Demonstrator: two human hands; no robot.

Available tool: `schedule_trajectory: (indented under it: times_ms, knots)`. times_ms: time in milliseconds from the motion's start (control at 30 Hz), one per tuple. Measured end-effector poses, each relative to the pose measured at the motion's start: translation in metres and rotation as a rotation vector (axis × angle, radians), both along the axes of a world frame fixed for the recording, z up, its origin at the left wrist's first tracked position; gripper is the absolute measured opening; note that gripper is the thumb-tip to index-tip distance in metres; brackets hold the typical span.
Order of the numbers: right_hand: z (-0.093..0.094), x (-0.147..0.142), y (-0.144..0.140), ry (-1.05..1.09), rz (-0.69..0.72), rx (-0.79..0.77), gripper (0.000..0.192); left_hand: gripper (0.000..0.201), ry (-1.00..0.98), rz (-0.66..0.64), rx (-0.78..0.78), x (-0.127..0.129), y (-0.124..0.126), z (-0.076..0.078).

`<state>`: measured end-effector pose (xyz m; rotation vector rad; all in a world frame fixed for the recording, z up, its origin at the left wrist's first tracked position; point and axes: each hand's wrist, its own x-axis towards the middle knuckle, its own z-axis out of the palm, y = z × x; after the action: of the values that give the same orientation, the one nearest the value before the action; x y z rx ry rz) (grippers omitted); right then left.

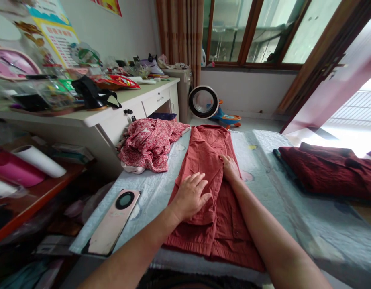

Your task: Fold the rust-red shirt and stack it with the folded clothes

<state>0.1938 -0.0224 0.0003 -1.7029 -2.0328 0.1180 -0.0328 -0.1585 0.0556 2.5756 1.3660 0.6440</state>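
Observation:
A rust-red garment (pixel 200 156) lies lengthwise on the bed, with one long part folded over its left side and some creases. Its exact kind I cannot make out. My left hand (pixel 193 196) rests on the folded part, fingers spread and holding nothing. Farther up, my right hand (pixel 230 167) lies on the right side of the cloth, with its fingers foreshortened but apart. A crumpled red floral garment (pixel 152 140) sits at the far left of the bed. Nearer to me on that side is a pale phone (pixel 116 222), camera side up.
A folded dark red stack of cloth (pixel 327 168) lies on the bed (pixel 263 176) at right. The cluttered desk (pixel 134 94) stands at left, above a shelf with a pink bottle (pixel 17 168). Beyond the bed are a round white-and-black ring (pixel 203 102) and a blue ride-on toy (pixel 226 117).

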Motion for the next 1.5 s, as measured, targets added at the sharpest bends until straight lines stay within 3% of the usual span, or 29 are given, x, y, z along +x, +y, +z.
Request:
schedule_trajectory:
  times_ms: [133, 233, 367, 600, 733, 867, 933, 1000, 1100, 1167, 1333, 1500]
  knots:
    - [0.006, 0.002, 0.012, 0.042, -0.014, -0.087, 0.042, 0.058, 0.142, -0.026, -0.058, 0.007, 0.012, -0.027]
    - [0.011, 0.004, 0.027, 0.083, 0.022, -0.093, 0.039, 0.062, 0.149, -0.031, -0.120, 0.004, 0.012, -0.034]
    - [0.013, 0.004, 0.041, 0.176, 0.039, -0.051, 0.029, 0.062, 0.133, -0.023, -0.168, 0.000, 0.012, -0.032]
    - [0.001, 0.009, 0.045, 0.350, -0.005, 0.125, 0.035, 0.060, 0.142, -0.023, -0.207, 0.001, 0.011, -0.030]
    - [-0.005, 0.013, 0.047, 0.401, -0.031, 0.201, 0.031, 0.058, 0.148, -0.051, -0.211, 0.002, 0.018, -0.016]
    - [-0.009, 0.010, 0.047, 0.384, -0.017, 0.157, 0.030, 0.045, 0.125, -0.065, -0.215, 0.008, 0.056, 0.001]
    - [-0.010, 0.008, 0.046, 0.367, 0.004, 0.147, 0.032, 0.042, 0.107, -0.007, -0.110, 0.012, 0.088, 0.002]
    - [-0.009, 0.007, 0.045, 0.350, 0.043, 0.149, 0.035, 0.043, 0.128, 0.071, -0.025, 0.017, 0.122, -0.004]
    - [-0.008, 0.007, 0.044, 0.333, 0.079, 0.147, 0.036, 0.052, 0.178, 0.191, -0.025, 0.021, 0.166, -0.022]
    - [-0.007, 0.008, 0.043, 0.334, 0.078, 0.152, 0.036, 0.059, 0.212, 0.205, -0.039, 0.022, 0.184, -0.035]
    - [-0.005, 0.009, 0.043, 0.352, -0.033, 0.206, 0.035, 0.068, 0.251, 0.180, -0.101, 0.020, 0.196, -0.057]
    - [-0.007, 0.009, 0.046, 0.348, -0.105, 0.214, 0.033, 0.072, 0.253, 0.180, -0.074, 0.018, 0.194, -0.060]
